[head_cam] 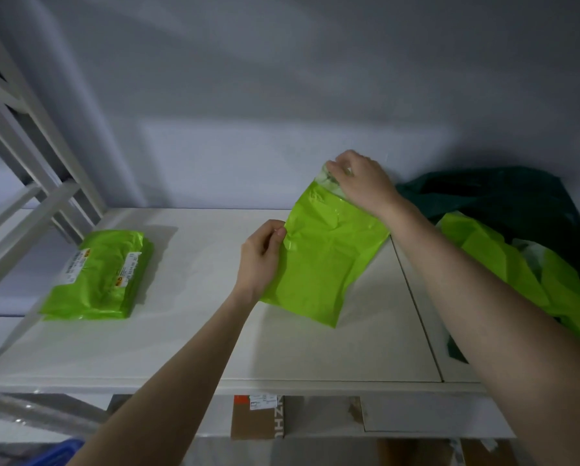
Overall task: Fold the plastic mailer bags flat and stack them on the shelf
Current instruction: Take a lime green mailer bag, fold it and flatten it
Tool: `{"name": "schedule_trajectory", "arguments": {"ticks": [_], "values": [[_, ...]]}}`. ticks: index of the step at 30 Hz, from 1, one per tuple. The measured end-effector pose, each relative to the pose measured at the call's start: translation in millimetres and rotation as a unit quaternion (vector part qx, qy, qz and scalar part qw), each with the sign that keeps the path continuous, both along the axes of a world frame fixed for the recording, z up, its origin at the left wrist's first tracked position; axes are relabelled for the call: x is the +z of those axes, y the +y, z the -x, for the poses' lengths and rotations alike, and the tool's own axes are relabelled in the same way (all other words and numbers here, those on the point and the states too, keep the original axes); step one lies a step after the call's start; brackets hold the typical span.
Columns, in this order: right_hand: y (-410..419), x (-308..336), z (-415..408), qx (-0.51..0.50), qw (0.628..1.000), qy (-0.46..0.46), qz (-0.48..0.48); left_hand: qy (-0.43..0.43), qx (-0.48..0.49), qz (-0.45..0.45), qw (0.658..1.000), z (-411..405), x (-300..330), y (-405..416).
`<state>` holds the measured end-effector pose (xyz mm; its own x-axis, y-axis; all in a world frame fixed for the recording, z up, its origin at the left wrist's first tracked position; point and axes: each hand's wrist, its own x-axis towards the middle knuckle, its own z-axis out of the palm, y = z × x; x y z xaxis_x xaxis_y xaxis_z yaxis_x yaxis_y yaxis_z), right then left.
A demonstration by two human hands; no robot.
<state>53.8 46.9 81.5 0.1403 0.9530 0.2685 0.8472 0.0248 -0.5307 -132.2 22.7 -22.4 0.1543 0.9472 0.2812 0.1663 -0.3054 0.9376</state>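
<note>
A lime-green plastic mailer bag (325, 260) hangs tilted just above the white shelf (187, 334). My left hand (261, 257) pinches its left edge about halfway up. My right hand (362, 181) grips its top end, where a pale torn flap shows. A stack of folded green mailer bags (97, 277) with white shipping labels lies flat at the shelf's left side. More crumpled green mailers (504, 260) spill from a heap at the right.
A dark green bag (493, 193) sits at the back right against the grey wall, holding the loose mailers. White shelf-frame bars (29, 203) rise at the left. Below the shelf's front edge are a cardboard box (258, 422) and a blue bin corner (63, 452).
</note>
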Motion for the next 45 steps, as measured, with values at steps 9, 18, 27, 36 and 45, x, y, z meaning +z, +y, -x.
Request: {"name": "schedule_trajectory", "arguments": {"ticks": [9, 18, 27, 36, 45], "values": [[9, 1, 20, -0.020, 0.991, -0.093, -0.090, 0.073, 0.020, 0.042, 0.996, 6, -18, -5], [19, -22, 40, 0.059, 0.980, -0.145, -0.120, 0.087, 0.090, 0.054, 0.991, 9, -34, -10], [-9, -80, 32, 0.026, 0.991, -0.100, -0.087, 0.168, 0.127, 0.113, 0.971, 19, -64, -2], [-55, -149, 43, -0.050, 0.997, -0.065, -0.011, 0.324, 0.046, -0.098, 0.940, 19, -67, 1], [-54, -198, 46, 0.036, 0.980, -0.115, 0.158, 0.457, -0.125, -0.041, 0.880, 4, -96, 4]]}}
